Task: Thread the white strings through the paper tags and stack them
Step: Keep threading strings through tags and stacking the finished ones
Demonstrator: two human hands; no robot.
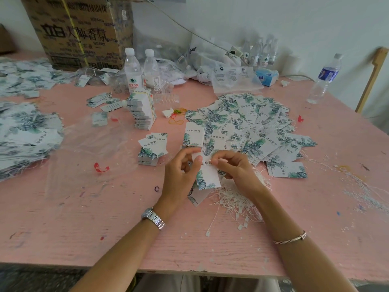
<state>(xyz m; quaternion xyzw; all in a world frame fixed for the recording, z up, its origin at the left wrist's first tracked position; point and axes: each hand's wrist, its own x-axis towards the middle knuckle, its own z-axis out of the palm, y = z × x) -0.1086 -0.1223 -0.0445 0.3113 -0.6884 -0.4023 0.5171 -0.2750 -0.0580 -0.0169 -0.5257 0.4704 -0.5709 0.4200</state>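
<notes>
My left hand [182, 173] grips a white paper tag [207, 175] with green leaf print, held upright above the pink table [105, 218]. At the tag's top edge, my right hand [233, 167] pinches what looks like a thin white string; the string tip is too small to make out. More tags lie under the held one. A tangle of white strings [235, 202] lies on the table below my right wrist. A small neat stack of tags [152, 149] sits left of my hands. A wide loose pile of tags [252, 127] spreads behind my right hand.
Tall tag stack [142, 111] and two water bottles [141, 70] stand behind. Another bottle [325, 79] is at the right edge. A cardboard box [82, 30] is at back left, tag heaps [25, 135] at far left, a clear plastic bag [88, 152] beside them.
</notes>
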